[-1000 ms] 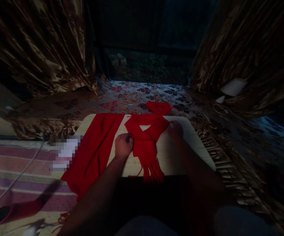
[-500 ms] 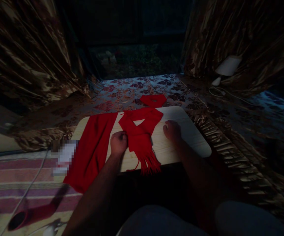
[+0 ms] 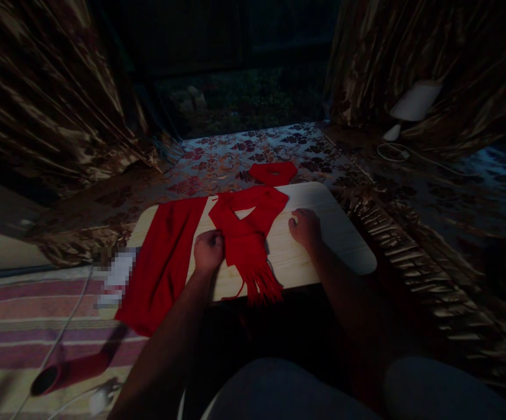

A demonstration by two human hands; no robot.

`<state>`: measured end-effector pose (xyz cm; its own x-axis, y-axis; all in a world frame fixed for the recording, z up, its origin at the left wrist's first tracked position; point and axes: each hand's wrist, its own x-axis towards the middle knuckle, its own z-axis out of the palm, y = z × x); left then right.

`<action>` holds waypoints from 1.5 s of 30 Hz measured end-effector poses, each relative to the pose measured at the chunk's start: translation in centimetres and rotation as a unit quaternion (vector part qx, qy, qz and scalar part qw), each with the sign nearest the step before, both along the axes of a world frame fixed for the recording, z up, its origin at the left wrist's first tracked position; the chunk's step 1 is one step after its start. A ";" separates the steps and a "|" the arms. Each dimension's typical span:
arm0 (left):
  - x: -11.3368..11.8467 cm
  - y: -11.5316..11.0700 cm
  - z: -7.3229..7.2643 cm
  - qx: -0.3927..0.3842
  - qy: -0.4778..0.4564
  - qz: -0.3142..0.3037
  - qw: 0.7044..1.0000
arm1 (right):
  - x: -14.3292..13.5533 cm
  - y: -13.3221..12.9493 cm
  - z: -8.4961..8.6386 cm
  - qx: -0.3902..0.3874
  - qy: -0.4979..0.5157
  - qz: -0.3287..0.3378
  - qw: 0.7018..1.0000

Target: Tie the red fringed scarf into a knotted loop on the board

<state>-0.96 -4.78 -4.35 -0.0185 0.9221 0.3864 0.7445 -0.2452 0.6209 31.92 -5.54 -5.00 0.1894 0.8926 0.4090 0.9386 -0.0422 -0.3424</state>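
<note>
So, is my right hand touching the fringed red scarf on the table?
No, a strip of bare tabletop shows between the right hand and the fringed red scarf.

A white-shaded lamp [image 3: 416,102] stands before a shiny gold-brown curtain [image 3: 375,64]; a red, dark-ended cylinder [image 3: 80,371] lies on a pink-and-cream striped cloth [image 3: 11,324].
</note>
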 end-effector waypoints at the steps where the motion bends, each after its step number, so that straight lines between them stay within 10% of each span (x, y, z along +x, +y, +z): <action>1: 0.0 0.0 0.0 0.000 0.000 -0.001 1.000 | 0.0 0.0 0.1 -0.002 0.002 0.000 1.000; 31: 1.1 -0.5 0.5 0.026 0.048 -0.090 0.994 | 0.8 0.9 -0.4 -0.023 -0.008 0.000 1.000; 45: 1.1 0.0 -0.3 0.040 0.033 -0.092 0.994 | -2.3 6.1 4.5 0.010 -0.045 0.075 0.996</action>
<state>0.11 -4.81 -4.62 0.1755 0.8735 0.4541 0.7204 -0.4283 0.5455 29.63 0.59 -0.48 0.0154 0.8992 0.4373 0.9609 0.1075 -0.2551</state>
